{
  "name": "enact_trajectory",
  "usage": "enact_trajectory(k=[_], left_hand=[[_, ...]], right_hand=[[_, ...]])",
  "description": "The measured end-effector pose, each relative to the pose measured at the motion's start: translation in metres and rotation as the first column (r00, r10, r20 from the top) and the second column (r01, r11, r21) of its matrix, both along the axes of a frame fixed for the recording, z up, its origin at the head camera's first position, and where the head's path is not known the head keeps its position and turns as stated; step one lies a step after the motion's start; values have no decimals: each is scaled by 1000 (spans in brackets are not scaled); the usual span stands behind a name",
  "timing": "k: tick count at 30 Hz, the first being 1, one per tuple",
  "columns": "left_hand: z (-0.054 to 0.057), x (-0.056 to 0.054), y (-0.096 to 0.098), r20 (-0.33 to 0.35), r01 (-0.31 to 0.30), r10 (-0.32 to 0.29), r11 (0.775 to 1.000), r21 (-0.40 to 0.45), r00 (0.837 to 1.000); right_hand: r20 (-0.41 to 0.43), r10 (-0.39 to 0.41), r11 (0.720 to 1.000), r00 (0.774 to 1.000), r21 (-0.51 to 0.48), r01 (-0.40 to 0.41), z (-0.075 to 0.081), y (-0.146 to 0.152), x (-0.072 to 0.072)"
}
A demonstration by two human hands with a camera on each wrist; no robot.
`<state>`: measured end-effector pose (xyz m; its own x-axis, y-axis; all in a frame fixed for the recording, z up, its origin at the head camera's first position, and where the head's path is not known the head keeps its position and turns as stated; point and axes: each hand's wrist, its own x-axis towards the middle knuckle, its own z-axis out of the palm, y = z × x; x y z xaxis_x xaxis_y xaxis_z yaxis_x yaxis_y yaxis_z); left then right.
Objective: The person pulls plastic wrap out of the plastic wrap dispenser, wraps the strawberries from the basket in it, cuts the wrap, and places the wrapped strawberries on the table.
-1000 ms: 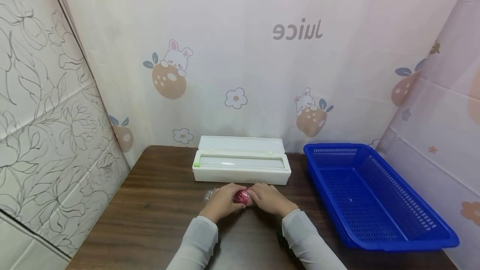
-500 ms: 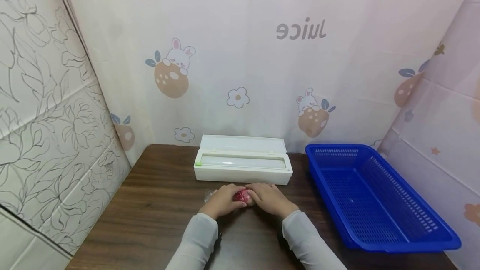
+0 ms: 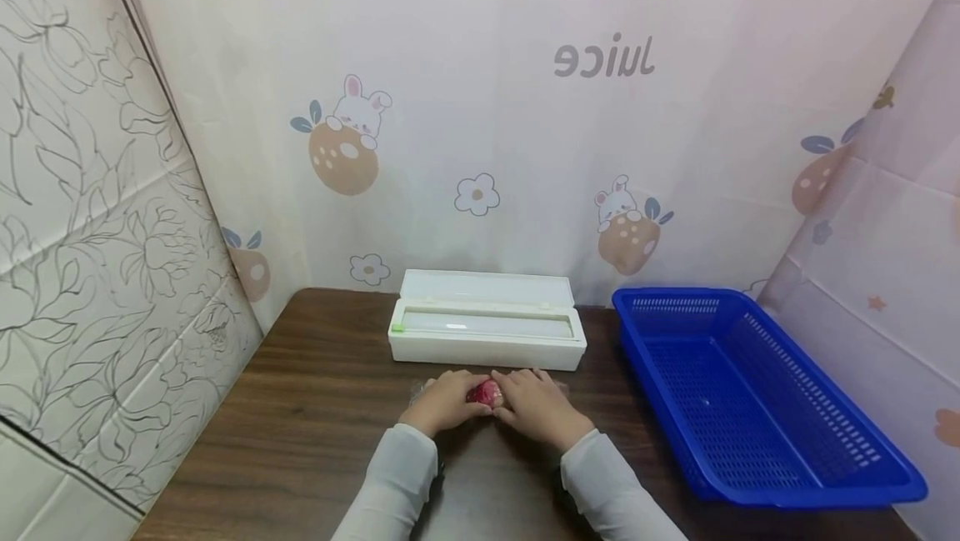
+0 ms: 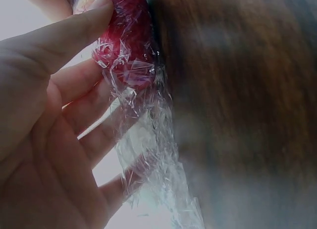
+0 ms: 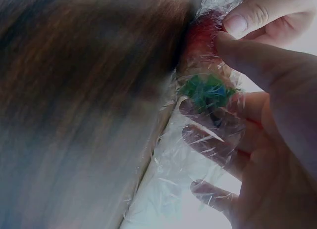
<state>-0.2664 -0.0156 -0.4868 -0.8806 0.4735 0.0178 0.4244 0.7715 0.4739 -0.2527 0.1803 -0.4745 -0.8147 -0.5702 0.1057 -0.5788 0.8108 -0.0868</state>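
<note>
A red strawberry with a green leafy top lies between my two hands, close over the table. Clear cling film is wrapped around it, with loose crinkled ends trailing out on both sides. My left hand pinches the red end through the film, thumb in front and fingers behind. At the leafy end, my right hand holds it with the thumb in front, its fingers showing through the film. The two thumbs nearly meet at the fruit's middle.
Just behind the hands stands a white cling film dispenser box, its lid raised and a roll inside. A blue plastic basket sits to the right. The brown wooden table backs onto a printed curtain.
My right hand has shifted slightly over the leafy end, and film now shows beyond its fingers on the right. The left hand stays on the red end. The head view has turned a little.
</note>
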Motion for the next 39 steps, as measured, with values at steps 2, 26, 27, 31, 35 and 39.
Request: enact_trajectory(k=[2,26,27,31,35,39], left_hand=[[1,1,0,13,-8,8,1000,6,1000],[-2,11,9,-23,48,-49,997,-65,999],[-2,11,8,-16,55,-56,997,-53,998],[-1,11,4,15,69,-69,997,16,997],[2,10,1,29,82,-84,994,74,996],[4,9,-1,-2,106,-106,989,101,994]], right_hand=[[19,1,1000,1000,-4,-1,-2,1,-2],[103,7,1000,995,-7,-6,-9,13,0],[103,9,1000,995,-12,-8,-9,12,1],[61,18,998,998,-53,-15,-9,12,1],[-47,36,996,998,-74,-40,-10,11,1],[-164,45,994,985,-96,-61,-13,11,0]])
